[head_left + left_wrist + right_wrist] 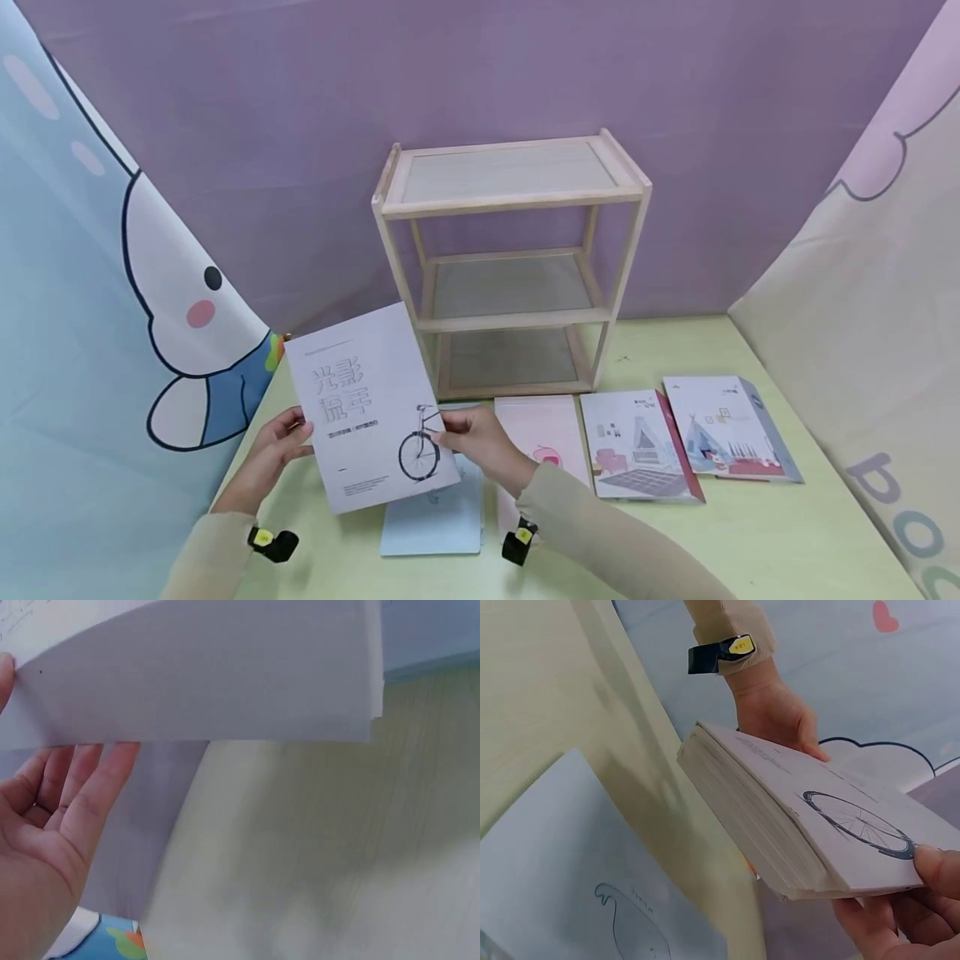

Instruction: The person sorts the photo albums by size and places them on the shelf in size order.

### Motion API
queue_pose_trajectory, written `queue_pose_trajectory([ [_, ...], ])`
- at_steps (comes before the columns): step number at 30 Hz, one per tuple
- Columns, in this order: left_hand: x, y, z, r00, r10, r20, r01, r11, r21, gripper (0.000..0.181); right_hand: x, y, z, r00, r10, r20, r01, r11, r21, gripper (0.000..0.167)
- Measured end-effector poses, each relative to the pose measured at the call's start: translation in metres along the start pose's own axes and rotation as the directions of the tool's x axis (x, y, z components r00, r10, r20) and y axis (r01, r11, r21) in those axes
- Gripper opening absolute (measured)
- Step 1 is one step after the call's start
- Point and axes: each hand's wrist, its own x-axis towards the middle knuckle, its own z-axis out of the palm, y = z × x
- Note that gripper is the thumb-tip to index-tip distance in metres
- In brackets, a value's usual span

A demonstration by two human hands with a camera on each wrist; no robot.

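Note:
A thick white book [360, 446] with a bicycle drawing and outlined characters on its cover is held tilted above the table. My left hand [272, 454] holds its left edge, thumb at the front and fingers behind, as the left wrist view shows. At the right edge, beside the bicycle, my right hand [491, 443] pinches the book with the thumb on the cover. The page block shows in the right wrist view. Below lies a light blue book [435, 525], partly hidden; a whale-like drawing marks a pale blue cover [570, 847] in the right wrist view.
A wooden three-tier shelf [513, 200] stands at the back of the table [810, 542]. A pink book [543, 425], a grey-white book with a red spine [637, 442] and another with a blue-grey spine [727, 425] lie to the right. Printed curtains surround the table.

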Motion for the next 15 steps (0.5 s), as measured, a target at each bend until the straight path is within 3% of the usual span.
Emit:
queue_pose_trajectory([
  [8,0.003,0.009,0.018,1.000,0.010,-0.019,-0.008,0.996,0.084,0.014,-0.005,0.012,-0.019,0.997,-0.076,0.010,0.076,0.997,0.020,0.029],
  [15,0.002,0.016,0.035,0.999,0.020,-0.049,-0.018,0.998,0.057,0.014,-0.012,0.019,-0.034,0.987,-0.156,0.029,0.155,0.987,0.036,0.032],
])
